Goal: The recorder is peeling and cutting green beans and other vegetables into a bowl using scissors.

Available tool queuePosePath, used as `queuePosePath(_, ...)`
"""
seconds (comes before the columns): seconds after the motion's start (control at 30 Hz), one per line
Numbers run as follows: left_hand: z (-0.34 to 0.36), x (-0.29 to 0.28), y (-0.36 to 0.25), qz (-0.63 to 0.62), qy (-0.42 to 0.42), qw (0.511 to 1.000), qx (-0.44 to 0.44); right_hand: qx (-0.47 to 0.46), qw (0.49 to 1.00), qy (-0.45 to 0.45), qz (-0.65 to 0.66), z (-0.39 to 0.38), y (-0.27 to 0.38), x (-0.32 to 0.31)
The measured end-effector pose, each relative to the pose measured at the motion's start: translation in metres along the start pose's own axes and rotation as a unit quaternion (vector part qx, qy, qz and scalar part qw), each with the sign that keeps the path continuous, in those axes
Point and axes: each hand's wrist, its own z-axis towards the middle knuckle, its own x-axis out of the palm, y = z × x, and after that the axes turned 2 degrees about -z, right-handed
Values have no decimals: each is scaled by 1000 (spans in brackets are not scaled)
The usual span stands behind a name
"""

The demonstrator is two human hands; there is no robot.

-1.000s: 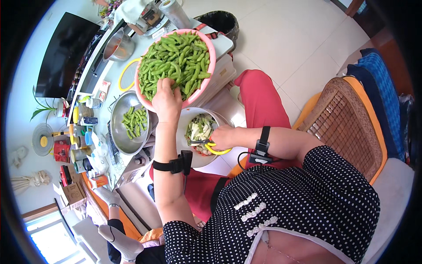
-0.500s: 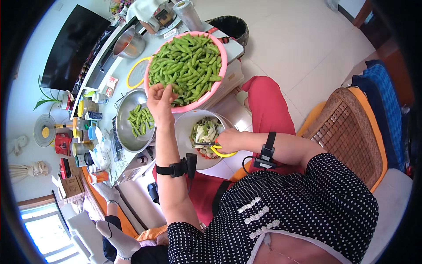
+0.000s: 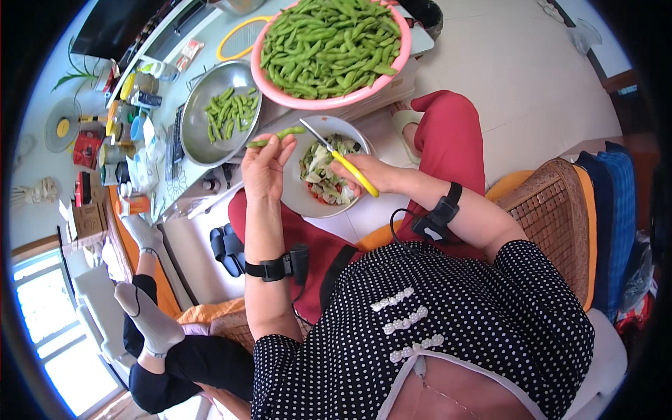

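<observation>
Between the fingertips of my left hand [image 3: 266, 168] is one green soybean pod [image 3: 290, 131], lying sideways. My right hand [image 3: 371, 175] grips a pair of yellow-handled scissors [image 3: 350, 166], whose blades point up and left toward the pod's end. Below both lies a white bucket [image 3: 295, 185] with vegetable scraps [image 3: 320, 168] in it. Beyond my hands, a pink basin [image 3: 308, 103] is heaped with green pods [image 3: 329, 49]. To the left, a steel bowl [image 3: 198, 149] holds a smaller lot of trimmed-looking pods [image 3: 231, 112].
A yellow-rimmed strainer [image 3: 241, 40] lies behind the steel bowl. Jars [image 3: 133, 91] and packets crowd the table's left side. Another person's socked foot [image 3: 150, 318] is at the lower left. A dark bin [image 3: 427, 17] stands past the basin; a woven chair mat [image 3: 549, 210] is at right.
My left hand has come back from the pink basin with a pod. The scissors have risen from inside the bucket toward that pod. The view has shifted, so the basin sits higher.
</observation>
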Motion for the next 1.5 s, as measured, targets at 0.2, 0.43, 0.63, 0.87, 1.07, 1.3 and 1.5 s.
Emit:
queuePosePath(0.2,-24,-20,37,84,2,995,-50,-42,992,-71,99,4,2,0)
queuePosePath(0.43,-32,-12,60,138,36,983,-112,-25,994,-2,107,5,-9,-11)
queuePosePath(0.63,-34,-16,71,115,-25,986,-121,35,987,19,156,9,-14,-6)
queuePosePath(0.87,-33,-20,83,169,-20,974,-150,36,989,-13,144,14,-13,8)
queuePosePath(1.07,-34,-21,72,206,-50,969,-130,88,994,-4,59,15,-8,8)
queuePosePath(1.3,-36,-32,68,195,-24,976,-88,87,989,94,-70,1,-14,-1)
queuePosePath(1.5,-34,-35,68,235,35,965,-109,98,980,128,-119,-2,-7,-8)
